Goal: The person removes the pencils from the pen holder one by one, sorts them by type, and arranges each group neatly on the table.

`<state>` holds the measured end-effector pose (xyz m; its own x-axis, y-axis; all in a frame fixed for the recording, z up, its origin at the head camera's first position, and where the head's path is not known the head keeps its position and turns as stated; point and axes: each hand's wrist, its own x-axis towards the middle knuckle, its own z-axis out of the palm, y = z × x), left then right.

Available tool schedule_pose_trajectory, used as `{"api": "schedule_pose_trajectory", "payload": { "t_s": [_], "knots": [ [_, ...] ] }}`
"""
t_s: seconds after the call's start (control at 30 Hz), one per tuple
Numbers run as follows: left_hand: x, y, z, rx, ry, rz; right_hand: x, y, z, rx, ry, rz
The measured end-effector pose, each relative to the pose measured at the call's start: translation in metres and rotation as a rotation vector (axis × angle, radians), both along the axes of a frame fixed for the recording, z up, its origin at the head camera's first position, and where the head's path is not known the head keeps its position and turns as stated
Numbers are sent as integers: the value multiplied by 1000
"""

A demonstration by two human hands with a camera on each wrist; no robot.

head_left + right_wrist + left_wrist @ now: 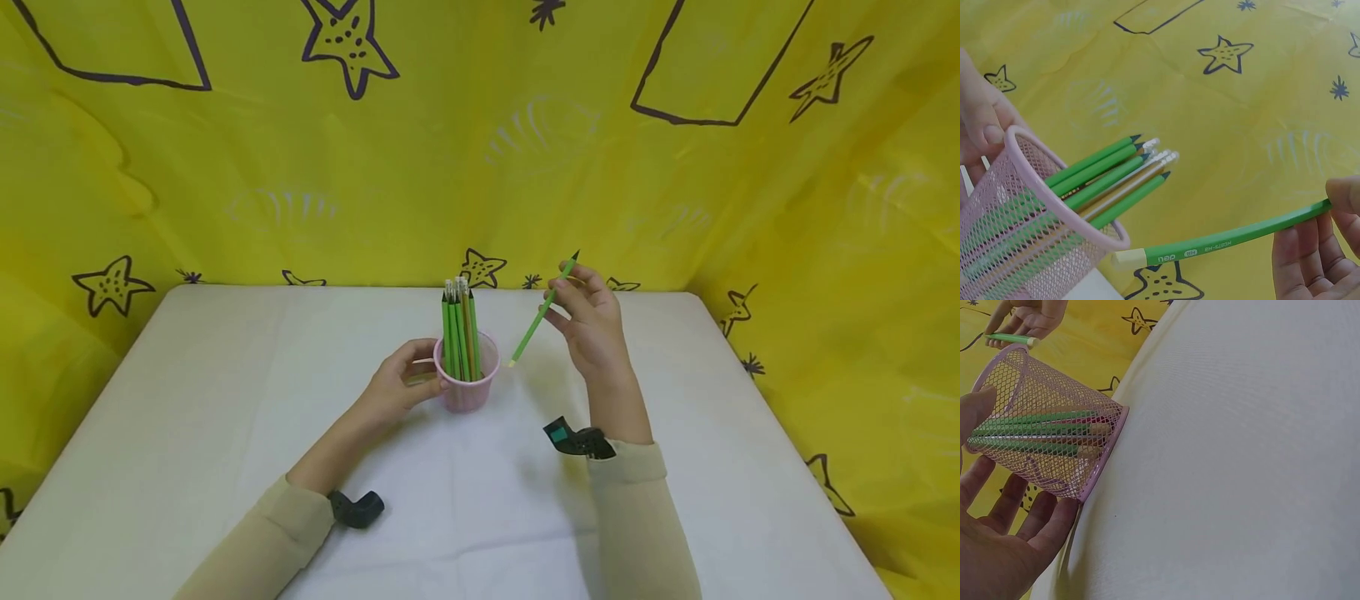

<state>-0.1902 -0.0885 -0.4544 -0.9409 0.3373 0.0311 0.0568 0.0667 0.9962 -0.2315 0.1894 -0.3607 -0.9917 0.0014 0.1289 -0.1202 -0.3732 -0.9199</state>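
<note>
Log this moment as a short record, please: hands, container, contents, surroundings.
Left hand: holds pink mesh cup by its side
Right hand: pinches green pencil, dark tip up, cream end outside the cup
Cup: upright, apparently on white table
Contents: green pencils, dark tips up; white-topped items
Backdrop: yellow sheet printed with dark-outlined stars

Pencils (455, 335) in cup (467, 397); lone pencil (534, 326) to right.

white surface (330, 533) with faint creases, yellow backdrop (442, 167) behind it and along both sides, dark-outlined starfish (350, 43) scattered over the yellow, pale shell-like prints (546, 129), small dark spiky marks (547, 12), two large dark-lined angular shapes (712, 71) up top
</note>
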Motion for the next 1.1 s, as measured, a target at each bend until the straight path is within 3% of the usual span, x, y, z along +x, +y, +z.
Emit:
{"api": "schedule_pose_trajectory", "payload": {
  "t_s": [0.17,0.33,0.7,1.1],
  "knots": [
    [1,-1,-1,-4,6,1,-4,6,-7,34,-59,-21],
    [3,-1,-1,-9,-6,2,-9,10,-18,114,-139,7],
    [1,0,0,-10,-3,10,-21,13,-39,338,-204,-35],
    [2,-1,0,-5,-2,12,-25,11,-54,386,-261,-53]
  ]
}}
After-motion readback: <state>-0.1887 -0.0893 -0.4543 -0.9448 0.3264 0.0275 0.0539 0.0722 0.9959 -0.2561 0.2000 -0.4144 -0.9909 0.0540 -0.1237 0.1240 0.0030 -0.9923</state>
